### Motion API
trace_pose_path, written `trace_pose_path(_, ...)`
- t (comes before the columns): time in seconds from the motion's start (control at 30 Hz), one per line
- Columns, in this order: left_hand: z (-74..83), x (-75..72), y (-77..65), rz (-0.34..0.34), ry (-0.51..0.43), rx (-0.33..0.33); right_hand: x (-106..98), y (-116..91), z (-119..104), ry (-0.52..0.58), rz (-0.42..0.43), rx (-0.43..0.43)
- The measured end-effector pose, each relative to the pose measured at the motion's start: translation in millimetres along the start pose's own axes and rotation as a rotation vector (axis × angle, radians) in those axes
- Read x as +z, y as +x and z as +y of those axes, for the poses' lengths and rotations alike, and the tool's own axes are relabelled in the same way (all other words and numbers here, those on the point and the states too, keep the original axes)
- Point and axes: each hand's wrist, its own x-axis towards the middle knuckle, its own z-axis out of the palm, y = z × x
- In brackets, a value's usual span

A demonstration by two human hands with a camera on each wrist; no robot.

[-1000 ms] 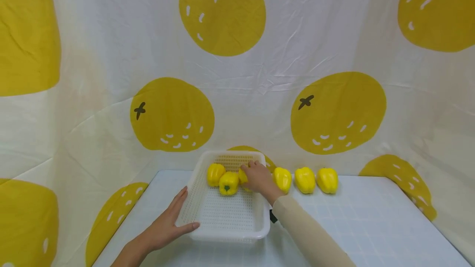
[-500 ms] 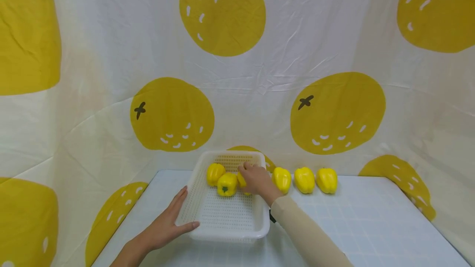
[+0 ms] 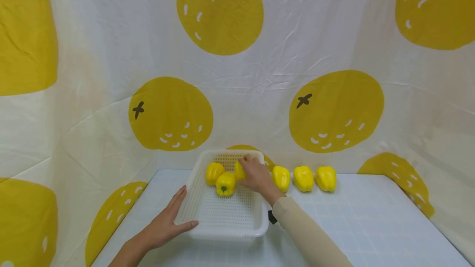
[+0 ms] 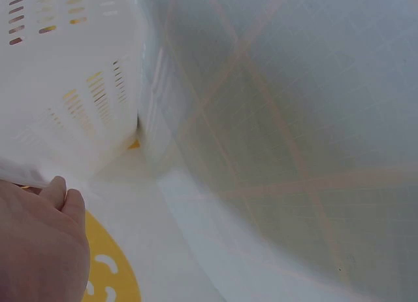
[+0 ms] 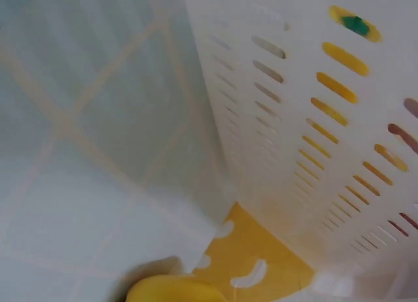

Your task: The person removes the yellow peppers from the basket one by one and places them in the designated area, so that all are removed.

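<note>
In the head view my right hand [image 3: 256,174] reaches over the right side of a white slotted plastic basket [image 3: 230,233]. Its fingers hold a yellow bell pepper [image 3: 238,171], which the hand partly hides. Two more yellow bell peppers lie inside: one at the far left [image 3: 215,173], and one nearer the middle [image 3: 225,183] with its green stem facing me. Against the basket's left side rests my left hand [image 3: 167,222], fingers extended and thumb at the near left corner. The left wrist view shows that hand [image 4: 42,240] by the basket's rim.
On the blue checked table [image 3: 356,226], three yellow bell peppers [image 3: 304,178] stand in a row right of the basket. A small black object [image 3: 272,217] shows beside the basket, under the right wrist. Behind hangs a white cloth [image 3: 259,114] printed with yellow fruit.
The stem-facing bell pepper has shifted slightly left. My right hand has moved a little up with its bell pepper. The left hand stays at the basket.
</note>
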Motion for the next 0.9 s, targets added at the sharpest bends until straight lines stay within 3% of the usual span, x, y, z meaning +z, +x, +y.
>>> trace_pose_path(0.37,0.4,-0.7,0.7,-0.007,-0.003,-0.015,0,-3,9,0.313,0.073,0.047)
trace_pose_path(0.9,-0.7,-1.5,1.5,-0.014,0.001,-0.020,0,-8,19,0.662,0.149,0.062)
